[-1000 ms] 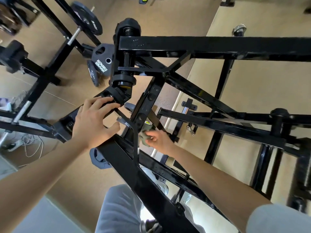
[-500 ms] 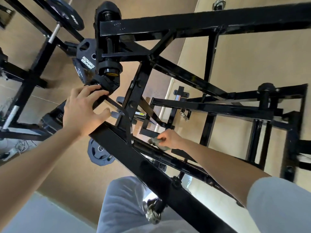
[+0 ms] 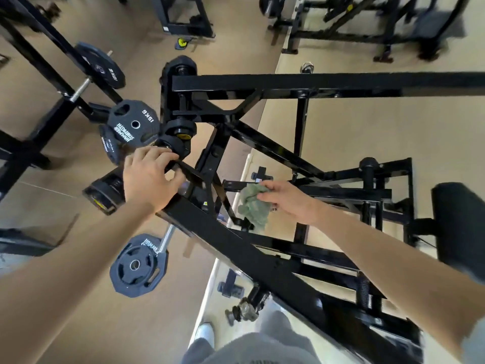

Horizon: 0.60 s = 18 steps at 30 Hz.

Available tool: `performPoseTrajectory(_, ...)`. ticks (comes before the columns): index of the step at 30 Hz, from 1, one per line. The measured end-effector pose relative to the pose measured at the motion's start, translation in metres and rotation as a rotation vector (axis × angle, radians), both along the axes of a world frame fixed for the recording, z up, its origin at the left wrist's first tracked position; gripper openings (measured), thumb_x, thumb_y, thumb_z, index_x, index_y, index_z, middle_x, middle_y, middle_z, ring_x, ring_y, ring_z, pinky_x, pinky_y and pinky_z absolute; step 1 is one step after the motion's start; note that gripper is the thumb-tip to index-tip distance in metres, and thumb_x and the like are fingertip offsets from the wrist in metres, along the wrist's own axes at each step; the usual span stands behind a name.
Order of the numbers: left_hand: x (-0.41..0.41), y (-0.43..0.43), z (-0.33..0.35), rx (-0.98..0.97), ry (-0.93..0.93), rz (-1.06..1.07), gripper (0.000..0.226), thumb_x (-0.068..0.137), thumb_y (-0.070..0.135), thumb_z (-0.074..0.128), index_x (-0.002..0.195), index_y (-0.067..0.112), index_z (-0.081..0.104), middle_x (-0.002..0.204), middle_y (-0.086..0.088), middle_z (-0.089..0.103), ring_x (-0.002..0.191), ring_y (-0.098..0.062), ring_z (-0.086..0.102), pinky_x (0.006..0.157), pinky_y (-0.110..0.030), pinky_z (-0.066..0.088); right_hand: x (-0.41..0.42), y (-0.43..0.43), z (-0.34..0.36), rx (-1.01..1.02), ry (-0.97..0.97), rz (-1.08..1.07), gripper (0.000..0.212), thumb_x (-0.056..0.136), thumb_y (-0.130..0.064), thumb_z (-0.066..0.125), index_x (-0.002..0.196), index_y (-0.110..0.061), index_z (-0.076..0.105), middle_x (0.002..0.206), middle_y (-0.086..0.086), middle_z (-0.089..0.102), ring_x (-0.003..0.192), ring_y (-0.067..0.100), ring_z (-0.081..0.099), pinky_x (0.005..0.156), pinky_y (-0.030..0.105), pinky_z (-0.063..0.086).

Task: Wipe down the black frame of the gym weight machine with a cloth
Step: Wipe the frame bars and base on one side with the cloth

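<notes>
Up from the lower rail comes my right hand (image 3: 286,203), which now sits at a higher cross bar (image 3: 354,192) of the frame (image 3: 262,261). The fingers pinch the green cloth (image 3: 253,207), which is bunched against that bar's near end, and a loose tail hangs below. My left hand (image 3: 149,177) has kept its place, fingers curled round a thin black strut just under the pivot (image 3: 181,130), beside the weight plate (image 3: 133,122).

The hanging tail worries me most. It dangles close to a small bracket lower down, and I think a quick stroke along the bar could snag it there and pull the cloth out of a light pinch. I cannot tell how firm that pinch is.

My other concern is the left hand. If the strut it grips belongs to the moving arm, leaning on it could swing the loaded joint and trap fingers at the pivot.
</notes>
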<state>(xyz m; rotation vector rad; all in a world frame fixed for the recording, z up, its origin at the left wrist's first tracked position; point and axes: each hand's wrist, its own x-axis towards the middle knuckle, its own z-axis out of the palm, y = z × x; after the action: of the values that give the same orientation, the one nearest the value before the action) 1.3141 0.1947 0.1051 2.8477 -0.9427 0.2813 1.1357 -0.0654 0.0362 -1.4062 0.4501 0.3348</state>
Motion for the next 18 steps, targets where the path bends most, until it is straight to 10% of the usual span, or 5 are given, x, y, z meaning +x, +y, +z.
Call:
performPoseTrajectory(5,-0.045,0.010,0.006,-0.283,0.019,-0.098,0.026,0.090,0.032,0.056,0.102,0.022,0.076,0.104,0.003,0.074,0.108,-0.027,0.060,0.087,-0.042,0.044,-0.026,0.043,0.076,0.013,-0.161,-0.122,0.014,0.100,-0.011,0.057,0.107,-0.014,0.070,0.093,-0.002,0.073,0.090,0.011,0.069,0.083,0.027,0.056)
performPoseTrajectory(13,-0.146,0.092,0.027,-1.002,1.037,-0.096,0.038,0.085,0.056,0.055,0.078,0.027,0.078,0.082,0.002,0.075,0.077,-0.003,0.066,0.066,-0.012,0.048,-0.066,0.172,0.130,-0.036,-0.420,-0.305,0.022,0.099,-0.007,0.054,0.117,-0.005,0.066,0.106,0.010,0.068,0.098,0.018,0.065,0.085,0.027,0.055)
performPoseTrajectory(18,-0.171,0.160,0.009,-1.090,1.251,-0.158,0.029,0.084,0.053,0.067,0.086,0.026,0.075,0.087,0.009,0.073,0.083,-0.006,0.068,0.071,-0.021,0.054,-0.092,0.261,0.110,-0.122,-0.411,-0.390,0.027,0.099,-0.009,0.055,0.125,-0.008,0.063,0.118,0.017,0.066,0.107,0.027,0.064,0.095,0.040,0.055)
